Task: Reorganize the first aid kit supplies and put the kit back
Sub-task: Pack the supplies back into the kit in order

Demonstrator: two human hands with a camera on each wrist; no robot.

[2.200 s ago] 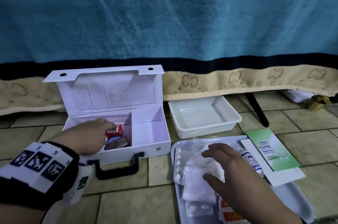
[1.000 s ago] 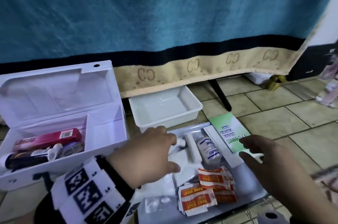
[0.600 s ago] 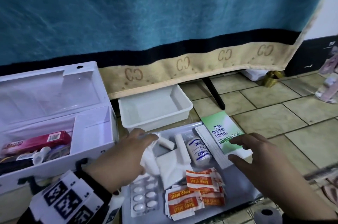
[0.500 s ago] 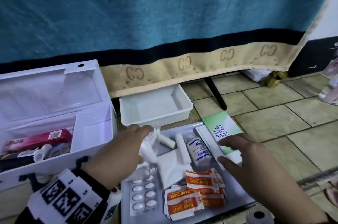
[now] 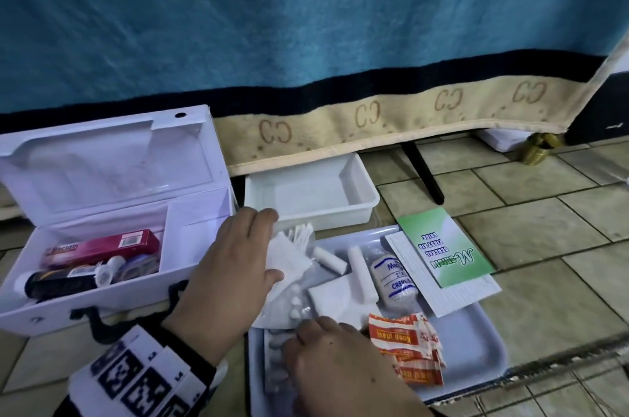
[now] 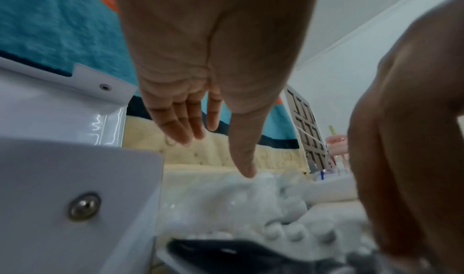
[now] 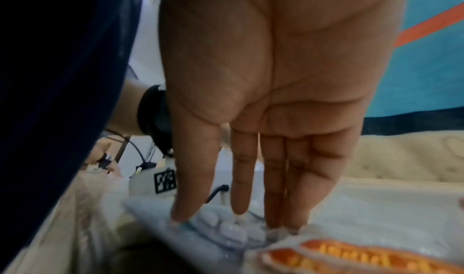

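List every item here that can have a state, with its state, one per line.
first aid kit: lid open, left compartment filled, right compartment bare where visible
white tub: empty
tray: loaded with supplies
crepe bandage: rolled, wrapped
pill blister: tablets unpopped, under right fingers
left hand: fingers straight, over white gauze
right hand: fingers straight, touching blister

Two hands: left hand (image 5: 235, 267), right hand (image 5: 343, 365). One open first aid kit (image 5: 112, 212) left of the left hand. Two trays: empty tub (image 5: 313, 192), flat tray (image 5: 476, 348). One crepe bandage roll (image 5: 394, 275). Two small gauze rolls (image 5: 328, 258). One green booklet (image 5: 442, 246). One red box (image 5: 102, 246).
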